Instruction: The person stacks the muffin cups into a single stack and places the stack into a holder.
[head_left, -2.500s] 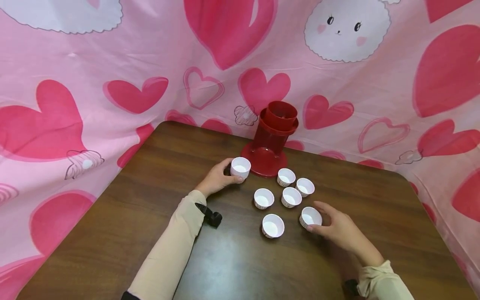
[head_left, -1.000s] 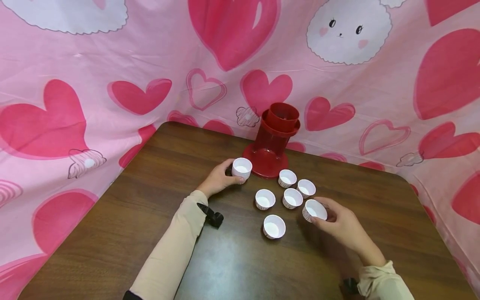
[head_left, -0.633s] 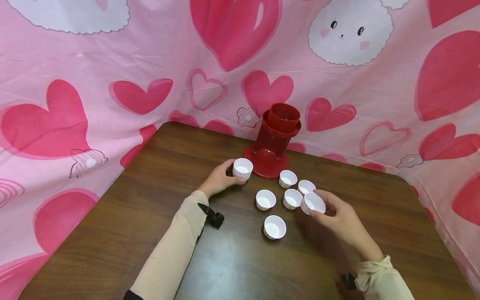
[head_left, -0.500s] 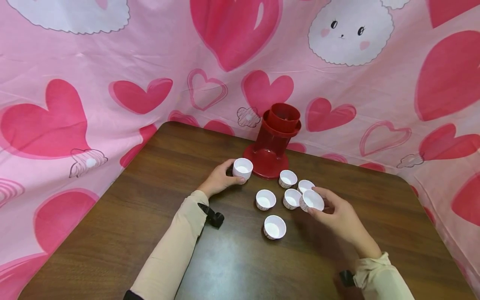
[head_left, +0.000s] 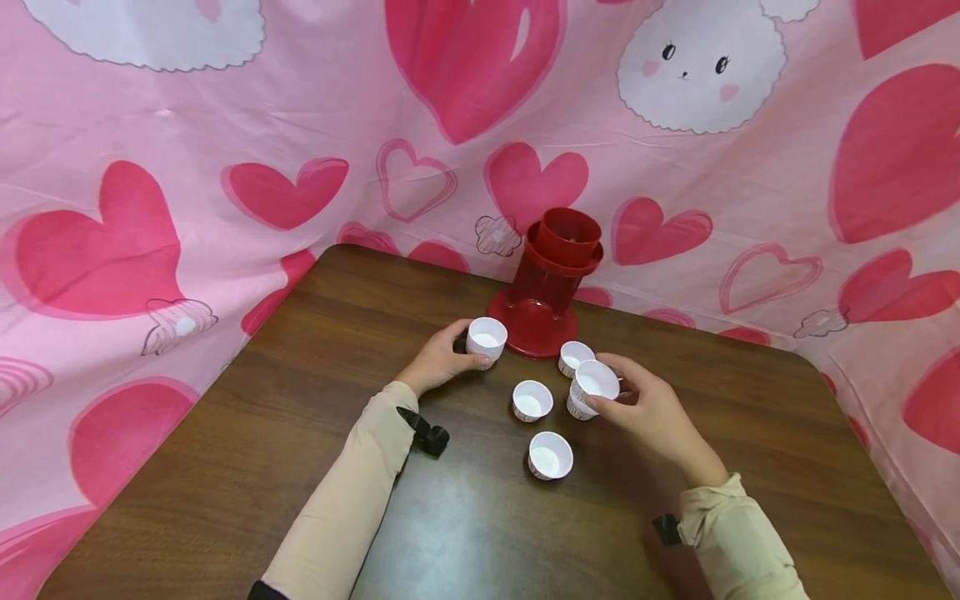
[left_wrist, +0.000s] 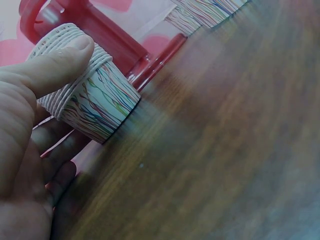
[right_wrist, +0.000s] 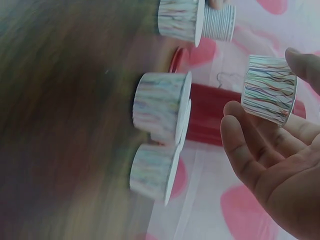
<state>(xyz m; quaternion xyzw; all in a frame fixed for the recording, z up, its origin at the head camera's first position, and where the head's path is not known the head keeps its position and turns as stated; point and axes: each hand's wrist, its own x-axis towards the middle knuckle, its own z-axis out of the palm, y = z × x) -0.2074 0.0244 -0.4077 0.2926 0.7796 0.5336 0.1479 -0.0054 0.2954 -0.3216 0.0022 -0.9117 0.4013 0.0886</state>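
Observation:
In the head view my left hand (head_left: 444, 360) grips a stack of nested paper baking cups (head_left: 486, 336) by its sides. The left wrist view shows several rolled rims packed together, with coloured wavy lines on the lowest cup (left_wrist: 105, 102). Between thumb and fingers my right hand (head_left: 660, 417) holds a single baking cup (head_left: 596, 380), lifted off the table with its mouth up. It overlaps a standing cup (head_left: 581, 409) in the head view. Other loose cups stand around it: one behind (head_left: 575, 355), one to the left (head_left: 532, 400) and one in front (head_left: 550, 455).
A red plastic stand (head_left: 542, 287) with a round base and a cylindrical top is at the back of the brown wooden table (head_left: 300, 400), just behind the stack. Pink heart-printed cloth (head_left: 300, 100) hangs behind the table. One loose cup is mostly hidden by my right hand.
My right hand has picked its cup up off the table and carried it left and away from me, over the loose cups. My left hand keeps its hold on the stack.

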